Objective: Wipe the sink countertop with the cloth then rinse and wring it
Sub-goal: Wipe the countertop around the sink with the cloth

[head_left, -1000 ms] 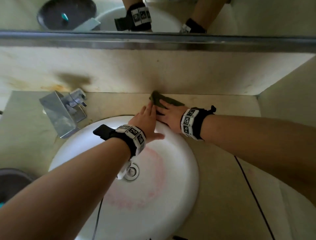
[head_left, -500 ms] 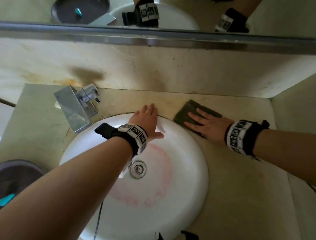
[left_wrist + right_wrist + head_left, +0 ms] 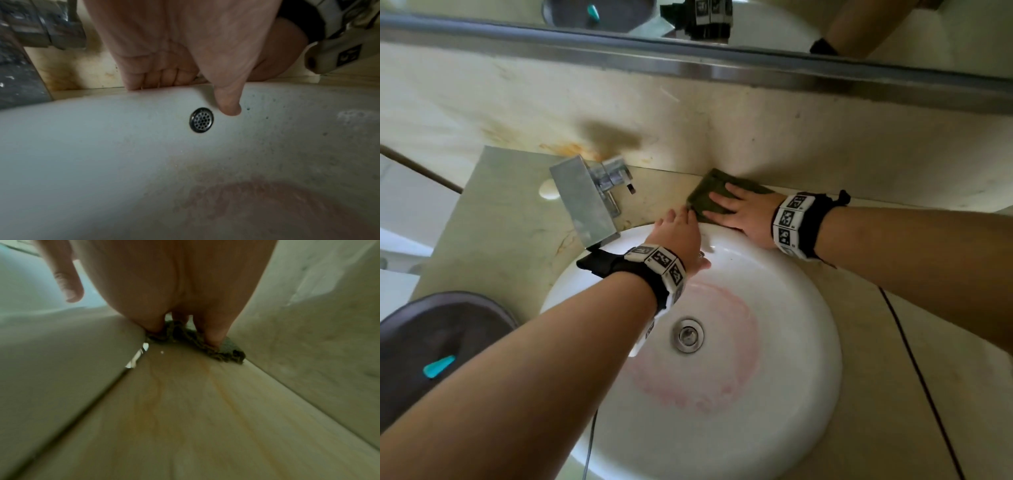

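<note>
Cloth (image 3: 709, 200) lies flat under the open right hand (image 3: 746, 216); open left hand (image 3: 681, 236) rests just beside it.

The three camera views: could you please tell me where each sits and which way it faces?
Head: above, facing down at white basin, both forearms showing.
Left wrist: under left hand, facing the basin's overflow hole.
Right wrist: under right hand, facing along countertop at green cloth.
Shared: head and right wrist both show the cloth.
</note>
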Demonstrator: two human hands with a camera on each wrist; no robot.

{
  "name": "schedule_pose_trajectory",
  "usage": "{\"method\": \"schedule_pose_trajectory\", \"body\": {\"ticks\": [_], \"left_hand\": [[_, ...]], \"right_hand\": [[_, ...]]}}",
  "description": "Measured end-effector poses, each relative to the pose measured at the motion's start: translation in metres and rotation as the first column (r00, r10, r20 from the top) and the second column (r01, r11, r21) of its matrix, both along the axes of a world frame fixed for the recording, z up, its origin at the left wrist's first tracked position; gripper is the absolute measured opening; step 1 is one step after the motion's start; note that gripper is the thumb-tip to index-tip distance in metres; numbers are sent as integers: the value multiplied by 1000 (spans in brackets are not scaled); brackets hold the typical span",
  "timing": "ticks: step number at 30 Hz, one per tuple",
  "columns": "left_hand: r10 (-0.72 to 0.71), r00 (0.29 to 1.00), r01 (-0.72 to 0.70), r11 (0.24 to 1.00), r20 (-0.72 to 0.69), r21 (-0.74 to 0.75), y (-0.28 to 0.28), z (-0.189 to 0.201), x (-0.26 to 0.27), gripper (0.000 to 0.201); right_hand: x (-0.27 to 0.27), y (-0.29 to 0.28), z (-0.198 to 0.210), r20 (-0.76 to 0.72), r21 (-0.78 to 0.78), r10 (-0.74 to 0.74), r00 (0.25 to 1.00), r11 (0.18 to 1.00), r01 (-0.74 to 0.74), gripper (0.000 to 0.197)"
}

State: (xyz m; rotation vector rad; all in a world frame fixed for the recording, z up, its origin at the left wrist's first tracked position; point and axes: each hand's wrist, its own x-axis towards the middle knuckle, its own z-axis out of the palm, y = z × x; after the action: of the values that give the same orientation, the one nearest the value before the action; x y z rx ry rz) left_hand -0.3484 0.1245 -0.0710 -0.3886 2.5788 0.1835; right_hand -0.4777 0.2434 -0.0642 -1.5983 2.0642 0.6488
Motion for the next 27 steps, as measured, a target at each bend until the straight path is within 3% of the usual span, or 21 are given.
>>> {"method": "schedule_pose_trajectory", "body": {"ticks": [7,13,16,21,24,25,27], "left_hand": [[31,999,-32,997,-12,-69,-2,1,3,108],[7,1000,-6,998,19,-66,0,4,0,102],[-65,998,65,998,-9,-11,10,6,-7,95],[-312,944,321,944,-105,81,70,12,-35,84],[-292,954,299,934,-67,196,108,21,-50,76],[-274,960,280,935,-58,219,119,23,-54,70],[-255,965,261,945,-55,196,130,25,-62,60]], "right_hand": [[7,-44,5,24,-5,93,995,996,-92,60],[0,-20,0,26,-30,45,999,999,-44,64],[-8,24,-2,27,15,-44,999,999,44,67],[1,88,-8,54,9,-252,966,968,252,62],[9,111,-3,79,-79,-224,971,970,230,55],[14,124,3,113,-166,-285,952,939,300,52],[31,158,8,198,-313,-509,838,777,546,48]]}}
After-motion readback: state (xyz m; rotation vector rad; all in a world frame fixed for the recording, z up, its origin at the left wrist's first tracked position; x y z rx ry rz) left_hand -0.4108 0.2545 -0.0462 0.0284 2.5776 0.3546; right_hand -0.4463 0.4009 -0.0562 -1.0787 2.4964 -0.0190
